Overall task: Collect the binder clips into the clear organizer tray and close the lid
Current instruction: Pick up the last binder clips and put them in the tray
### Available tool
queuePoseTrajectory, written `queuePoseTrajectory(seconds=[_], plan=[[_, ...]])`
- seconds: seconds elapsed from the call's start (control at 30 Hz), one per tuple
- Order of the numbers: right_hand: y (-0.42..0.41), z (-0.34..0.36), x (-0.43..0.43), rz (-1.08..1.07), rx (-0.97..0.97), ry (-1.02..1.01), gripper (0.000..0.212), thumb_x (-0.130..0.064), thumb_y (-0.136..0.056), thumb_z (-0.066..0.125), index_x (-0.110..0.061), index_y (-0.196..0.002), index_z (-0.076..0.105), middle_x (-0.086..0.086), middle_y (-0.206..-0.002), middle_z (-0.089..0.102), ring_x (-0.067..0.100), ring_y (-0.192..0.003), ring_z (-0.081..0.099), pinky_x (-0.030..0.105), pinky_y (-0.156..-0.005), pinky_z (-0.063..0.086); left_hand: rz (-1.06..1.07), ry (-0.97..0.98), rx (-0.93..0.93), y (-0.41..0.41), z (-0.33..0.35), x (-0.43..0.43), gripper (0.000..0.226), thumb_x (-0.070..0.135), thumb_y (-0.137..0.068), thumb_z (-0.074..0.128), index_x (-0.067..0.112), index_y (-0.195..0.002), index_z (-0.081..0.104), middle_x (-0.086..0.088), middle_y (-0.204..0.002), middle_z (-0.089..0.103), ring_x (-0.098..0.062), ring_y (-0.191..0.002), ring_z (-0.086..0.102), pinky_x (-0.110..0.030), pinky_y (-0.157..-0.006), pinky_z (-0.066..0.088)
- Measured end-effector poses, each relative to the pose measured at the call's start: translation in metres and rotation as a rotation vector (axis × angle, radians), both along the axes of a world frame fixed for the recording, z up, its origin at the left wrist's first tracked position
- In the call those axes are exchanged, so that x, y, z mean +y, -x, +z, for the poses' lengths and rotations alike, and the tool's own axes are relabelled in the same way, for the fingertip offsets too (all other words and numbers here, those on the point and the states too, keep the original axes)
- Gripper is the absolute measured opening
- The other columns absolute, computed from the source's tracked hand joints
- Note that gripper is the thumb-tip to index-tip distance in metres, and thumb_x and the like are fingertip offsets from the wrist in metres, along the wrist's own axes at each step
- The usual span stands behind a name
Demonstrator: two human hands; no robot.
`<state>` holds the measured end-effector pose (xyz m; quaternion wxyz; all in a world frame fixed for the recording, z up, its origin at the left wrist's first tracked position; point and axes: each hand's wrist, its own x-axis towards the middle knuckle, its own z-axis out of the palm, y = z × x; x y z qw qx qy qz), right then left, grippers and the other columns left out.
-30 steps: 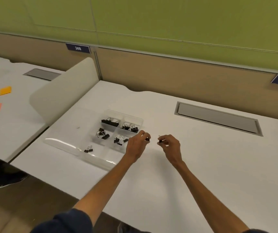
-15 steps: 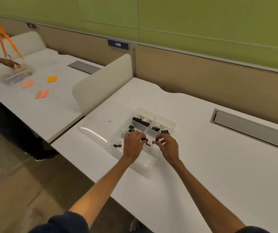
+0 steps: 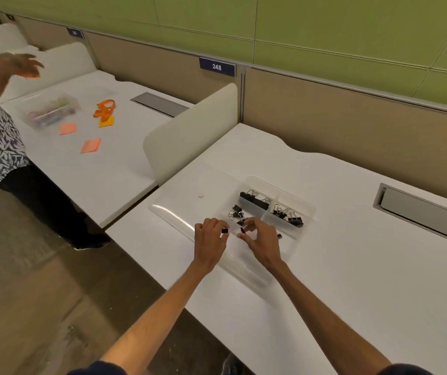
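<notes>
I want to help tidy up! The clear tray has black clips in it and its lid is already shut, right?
Not quite. In the head view the clear tray does have black clips in it, but its lid is open, lying flat on the desk beside the tray, not shut.

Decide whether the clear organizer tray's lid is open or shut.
Open. The lid lies flat on the desk beside the tray, leaving its compartments of binder clips uncovered.

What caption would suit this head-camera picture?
Left hand and right hand each pinch a binder clip at the open clear organizer tray.
</notes>
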<state>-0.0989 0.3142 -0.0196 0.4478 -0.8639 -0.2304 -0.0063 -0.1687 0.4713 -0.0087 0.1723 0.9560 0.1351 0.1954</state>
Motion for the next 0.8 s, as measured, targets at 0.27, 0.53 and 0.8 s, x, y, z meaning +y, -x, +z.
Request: queuePoseTrajectory(seconds=[0.27, 0.53, 0.8], plan=[[0.004, -0.006, 0.02, 0.014, -0.032, 0.117, 0.034, -0.044, -0.078, 0.074, -0.033, -0.107, 0.061, -0.021, -0.094, 0.068, 0.006, -0.103, 0.051, 0.037, -0.09, 0.041, -0.056, 0.008, 0.012, -0.002, -0.012, 0.02, 0.018, 0.02, -0.086, 0.063, 0.021, -0.102, 0.071, 0.007, -0.1, 0.07, -0.013, -0.096, 0.058, -0.029, -0.08, 0.036], [0.02, -0.006, 0.011, -0.011, -0.126, 0.176, 0.028, -0.045, -0.087, 0.065, -0.031, -0.11, 0.063, -0.014, -0.113, 0.065, 0.011, -0.112, 0.048, 0.036, -0.09, 0.04, -0.134, -0.013, -0.021, 0.008, -0.017, 0.024, 0.033, 0.009, -0.078, 0.062, 0.023, -0.106, 0.071, 0.004, -0.102, 0.069, -0.014, -0.097, 0.058, -0.031, -0.08, 0.038], [0.032, -0.004, -0.022, -0.124, -0.171, 0.156, 0.021, -0.037, -0.088, 0.064, -0.027, -0.108, 0.063, -0.01, -0.108, 0.065, 0.014, -0.11, 0.052, 0.035, -0.09, 0.041, -0.183, -0.025, -0.044, 0.018, -0.015, -0.009, 0.03, 0.006, -0.078, 0.063, 0.022, -0.103, 0.071, 0.003, -0.102, 0.068, -0.017, -0.098, 0.06, -0.035, -0.08, 0.042]])
